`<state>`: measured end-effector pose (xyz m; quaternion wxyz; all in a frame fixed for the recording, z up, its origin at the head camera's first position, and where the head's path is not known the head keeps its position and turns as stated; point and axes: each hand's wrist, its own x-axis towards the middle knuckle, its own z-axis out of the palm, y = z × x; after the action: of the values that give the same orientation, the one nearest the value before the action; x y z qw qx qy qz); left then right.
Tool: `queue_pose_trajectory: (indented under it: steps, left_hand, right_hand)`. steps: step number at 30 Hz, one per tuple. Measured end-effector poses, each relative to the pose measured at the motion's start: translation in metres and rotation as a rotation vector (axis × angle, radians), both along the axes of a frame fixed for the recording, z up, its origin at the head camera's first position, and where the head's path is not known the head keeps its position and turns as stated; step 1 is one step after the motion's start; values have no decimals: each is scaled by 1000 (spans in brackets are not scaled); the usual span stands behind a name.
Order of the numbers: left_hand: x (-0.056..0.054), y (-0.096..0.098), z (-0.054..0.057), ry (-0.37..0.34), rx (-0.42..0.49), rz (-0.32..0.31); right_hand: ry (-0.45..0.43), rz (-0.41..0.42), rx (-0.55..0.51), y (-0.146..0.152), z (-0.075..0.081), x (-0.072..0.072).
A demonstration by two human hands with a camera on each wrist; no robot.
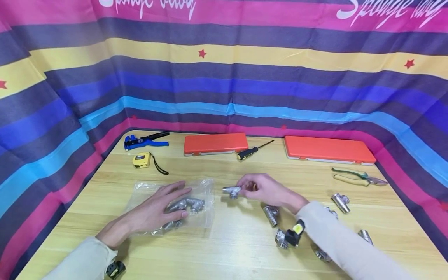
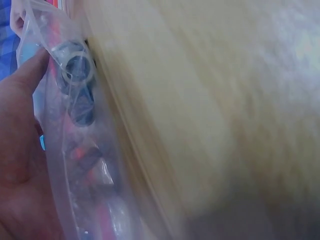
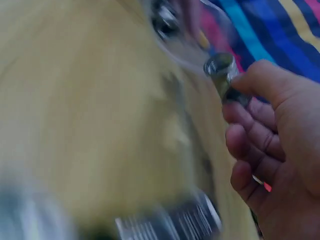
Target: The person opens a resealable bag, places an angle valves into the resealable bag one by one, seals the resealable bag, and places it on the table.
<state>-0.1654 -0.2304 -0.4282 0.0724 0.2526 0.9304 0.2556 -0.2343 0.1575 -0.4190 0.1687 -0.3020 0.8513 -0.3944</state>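
My right hand (image 1: 266, 190) pinches a silvery metal tee pipe fitting (image 1: 231, 190) between thumb and fingers, just right of a clear plastic bag (image 1: 207, 222). In the right wrist view, the round open end of that tee (image 3: 219, 65) shows beyond the fingertips. Several metal fittings (image 1: 195, 204) lie inside the bag. Over the bag, my left hand (image 1: 157, 206) rests with its fingers extended and spread, covering part of the contents. The left wrist view shows the thumb against the bag's plastic (image 2: 60, 165).
Several loose fittings lie around my right forearm, among them a tee (image 1: 341, 203) and a threaded one (image 1: 271, 215). Farther back are wire strippers (image 1: 145, 141), a tape measure (image 1: 141, 160), two red cases (image 1: 215, 143) (image 1: 329, 149), a screwdriver (image 1: 248, 153) and pliers (image 1: 360, 178).
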Motion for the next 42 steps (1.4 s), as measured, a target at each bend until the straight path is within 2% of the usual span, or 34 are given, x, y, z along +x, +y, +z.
queue_pose_trajectory:
  steps: [4, 9, 15, 19, 22, 27, 31, 37, 42]
  left_hand:
    - [0, -1, 1, -11, 2, 0]
    - [0, -2, 0, -13, 2, 0]
    - [-1, -3, 3, -42, 8, 28]
    - [-2, -2, 4, -45, 5, 19]
    - [-2, -1, 4, -62, 2, 20]
    - [-1, -1, 4, -61, 3, 18]
    - [-1, 0, 5, -74, 5, 9]
    - [1, 0, 5, -75, 0, 12]
    - [2, -3, 5, -56, -4, 7]
  right_hand:
    - [-1, 56, -4, -38, -7, 4]
    - [23, 79, 3, -70, -14, 5]
    - [110, 106, 51, -102, -12, 7]
    - [115, 100, 57, -112, -8, 12]
    - [87, 91, 42, -103, -5, 12]
    - [63, 45, -10, -50, 4, 9]
    - [95, -74, -23, 20, 11, 11]
    - [144, -337, 80, 133, 18, 35]
    - [188, -512, 152, 211, 8, 58]
